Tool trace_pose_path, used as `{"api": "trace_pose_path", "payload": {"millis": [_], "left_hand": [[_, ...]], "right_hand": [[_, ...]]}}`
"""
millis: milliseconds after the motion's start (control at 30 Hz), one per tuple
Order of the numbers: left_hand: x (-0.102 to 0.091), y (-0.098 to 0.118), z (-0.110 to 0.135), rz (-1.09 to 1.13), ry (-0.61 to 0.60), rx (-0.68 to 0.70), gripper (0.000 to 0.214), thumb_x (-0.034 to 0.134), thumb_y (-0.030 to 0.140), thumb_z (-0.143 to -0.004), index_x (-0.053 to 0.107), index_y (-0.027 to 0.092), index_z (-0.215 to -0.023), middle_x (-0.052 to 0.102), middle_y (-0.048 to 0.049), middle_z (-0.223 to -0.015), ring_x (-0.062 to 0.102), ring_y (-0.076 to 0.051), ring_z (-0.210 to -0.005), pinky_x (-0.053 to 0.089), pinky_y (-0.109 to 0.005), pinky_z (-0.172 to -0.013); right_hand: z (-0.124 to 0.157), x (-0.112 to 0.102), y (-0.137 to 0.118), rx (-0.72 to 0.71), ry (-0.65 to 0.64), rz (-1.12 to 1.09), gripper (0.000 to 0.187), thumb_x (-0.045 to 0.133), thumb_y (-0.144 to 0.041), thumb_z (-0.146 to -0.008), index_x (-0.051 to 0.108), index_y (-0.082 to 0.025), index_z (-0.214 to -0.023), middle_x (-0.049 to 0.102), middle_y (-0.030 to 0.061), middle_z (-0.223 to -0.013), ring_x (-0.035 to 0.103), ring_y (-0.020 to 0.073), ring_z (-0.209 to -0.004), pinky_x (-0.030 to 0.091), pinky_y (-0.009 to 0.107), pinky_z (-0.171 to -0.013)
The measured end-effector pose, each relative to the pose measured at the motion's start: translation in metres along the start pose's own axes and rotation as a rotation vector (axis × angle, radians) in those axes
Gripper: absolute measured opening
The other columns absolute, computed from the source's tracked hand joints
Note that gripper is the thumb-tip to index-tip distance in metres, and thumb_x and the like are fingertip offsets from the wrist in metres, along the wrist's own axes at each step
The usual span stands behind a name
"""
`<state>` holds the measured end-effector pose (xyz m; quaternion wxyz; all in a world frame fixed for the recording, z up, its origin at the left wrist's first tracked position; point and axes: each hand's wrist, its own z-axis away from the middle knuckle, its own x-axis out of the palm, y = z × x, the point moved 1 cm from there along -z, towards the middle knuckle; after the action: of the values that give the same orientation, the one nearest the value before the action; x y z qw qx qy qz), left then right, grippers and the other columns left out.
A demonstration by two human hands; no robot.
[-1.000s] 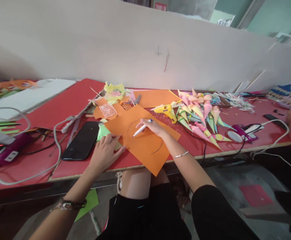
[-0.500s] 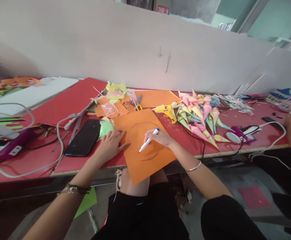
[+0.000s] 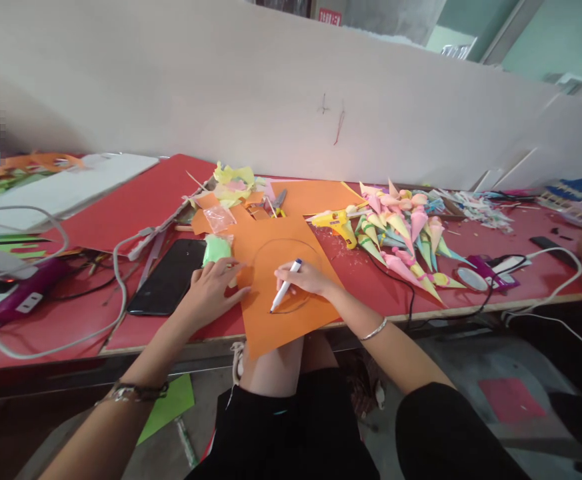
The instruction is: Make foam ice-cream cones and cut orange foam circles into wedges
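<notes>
The two hands are apart. The right hand [image 3: 307, 278] is closed around a white marker [image 3: 285, 288], whose tip points down at the orange sheet [image 3: 265, 337] beneath it. The left hand [image 3: 213, 288] grips nothing visible; its fingers are spread, with thumb and fingertips at the sheet's left edge. How firmly it presses there, I cannot tell.

The sheet lies between and under the hands, its near corner jutting past the table edge [image 3: 171, 340] towards the lap. A dark curved line [image 3: 283, 239] runs around the right hand.

The likeliest trouble is the sheet slipping or turning: with only one edge steadied, a firm stroke could drag it and throw the curve off. Near the overhang, pressure from the marker could bend the paper. The right palm could smudge the line if the ink is wet.

The phone [image 3: 168, 280] and a green packet [image 3: 217, 249] sit just beyond the left hand, so a careless sweep could knock them. Past the right hand, the yellow glue gun [image 3: 338, 223] rests beside the paper cones [image 3: 411, 227]; if hot, it could burn reaching fingers.
</notes>
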<state>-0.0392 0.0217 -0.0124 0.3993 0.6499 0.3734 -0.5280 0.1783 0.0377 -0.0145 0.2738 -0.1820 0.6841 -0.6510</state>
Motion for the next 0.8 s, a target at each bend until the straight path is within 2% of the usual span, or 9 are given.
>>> {"api": "trace_pose_path", "payload": {"millis": [133,267,333,467,533,600,700,800], "left_hand": [[-0.003,0.001,0.014,0.014,-0.071,0.023,0.068,0.048,0.063,-0.072,0.046,0.024,-0.127,0.046,-0.0119,-0.129,0.041,-0.032,-0.116,0.034,-0.047,-0.091],[-0.002,-0.001,0.015,0.017,-0.108,0.024,0.076,0.049,0.065,-0.069,0.042,0.021,-0.131,0.043,-0.0138,-0.132,0.038,-0.033,-0.119,0.033,-0.048,-0.092],[-0.001,-0.003,0.014,0.02,-0.118,0.036,0.08,0.051,0.066,-0.066,0.041,0.021,-0.131,0.042,-0.0138,-0.133,0.038,-0.033,-0.119,0.032,-0.048,-0.093],[-0.002,-0.005,0.015,0.025,-0.125,0.057,0.084,0.053,0.067,-0.063,0.039,0.022,-0.133,0.041,-0.0132,-0.135,0.038,-0.034,-0.118,0.031,-0.049,-0.095],[-0.003,-0.005,0.016,0.027,-0.133,0.055,0.085,0.053,0.067,-0.063,0.038,0.022,-0.133,0.041,-0.0131,-0.135,0.038,-0.034,-0.119,0.032,-0.049,-0.095],[-0.004,-0.005,0.017,0.027,-0.144,0.051,0.085,0.053,0.067,-0.063,0.038,0.022,-0.134,0.04,-0.013,-0.136,0.037,-0.034,-0.119,0.032,-0.049,-0.095],[-0.003,-0.005,0.017,0.033,-0.147,0.046,0.085,0.053,0.067,-0.063,0.037,0.022,-0.134,0.039,-0.0125,-0.136,0.037,-0.033,-0.12,0.032,-0.049,-0.097],[-0.002,-0.005,0.017,0.049,-0.139,0.053,0.086,0.052,0.068,-0.063,0.038,0.022,-0.134,0.04,-0.0128,-0.136,0.037,-0.034,-0.12,0.032,-0.05,-0.096]], "right_hand": [[0.0,0.0,-0.001,0.019,-0.018,0.015,0.038,0.051,-0.047,-0.078,0.057,-0.015,-0.059,0.052,-0.0036,-0.051,0.043,0.0053,-0.043,0.033,0.019,-0.044],[-0.002,0.002,0.0,-0.009,-0.015,0.037,0.038,0.053,-0.049,-0.077,0.059,-0.015,-0.061,0.053,-0.0034,-0.052,0.043,0.0056,-0.045,0.033,0.019,-0.046],[-0.005,0.005,0.002,-0.01,0.043,0.049,0.036,0.053,-0.049,-0.077,0.061,-0.015,-0.067,0.052,-0.0035,-0.052,0.045,0.0067,-0.047,0.033,0.019,-0.047],[-0.01,0.006,0.008,-0.055,0.26,0.004,0.029,0.056,-0.046,-0.076,0.062,-0.017,-0.077,0.057,-0.0022,-0.061,0.05,0.009,-0.057,0.038,0.02,-0.054],[-0.009,0.003,0.009,-0.092,0.28,-0.019,0.029,0.053,-0.044,-0.078,0.062,-0.017,-0.075,0.058,-0.0017,-0.061,0.052,0.0096,-0.06,0.039,0.021,-0.058],[-0.007,0.0,0.008,-0.07,0.177,-0.004,0.032,0.05,-0.043,-0.081,0.062,-0.016,-0.069,0.057,-0.0014,-0.058,0.053,0.0097,-0.058,0.04,0.021,-0.059],[-0.004,-0.003,0.003,0.002,-0.055,0.051,0.034,0.05,-0.042,-0.08,0.062,-0.015,-0.063,0.059,-0.0005,-0.058,0.054,0.0098,-0.056,0.04,0.022,-0.058],[-0.005,-0.004,0.0,0.023,-0.142,0.082,0.035,0.051,-0.042,-0.08,0.063,-0.014,-0.063,0.06,-0.0003,-0.058,0.054,0.01,-0.056,0.04,0.022,-0.057]]}}
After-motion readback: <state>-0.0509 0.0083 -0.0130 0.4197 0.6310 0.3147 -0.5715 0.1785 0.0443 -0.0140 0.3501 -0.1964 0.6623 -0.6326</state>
